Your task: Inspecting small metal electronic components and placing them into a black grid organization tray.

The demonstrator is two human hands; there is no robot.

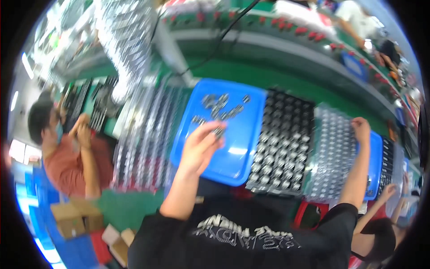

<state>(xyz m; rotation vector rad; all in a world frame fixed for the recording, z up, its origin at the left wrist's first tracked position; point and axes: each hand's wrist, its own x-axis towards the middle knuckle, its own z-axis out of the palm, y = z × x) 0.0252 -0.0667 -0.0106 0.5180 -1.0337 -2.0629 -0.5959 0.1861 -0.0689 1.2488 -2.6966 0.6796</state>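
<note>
head view: left hand (199,150) pinches metal piece (218,132) over blue bin (237,150), can't tell right hand (361,129) grip, looks mid-pick, i'd guess gentle placing next.

Small parts lost to blur and fingers
The left hand (198,147) partly covers its metal piece (218,132), too blurred to identify. Parts (236,111) toward the blue tray's (244,127) far edge are too small to tell. At the clear tray's (332,152) far right corner, whether the right hand (362,131) holds anything is unclear.
</note>
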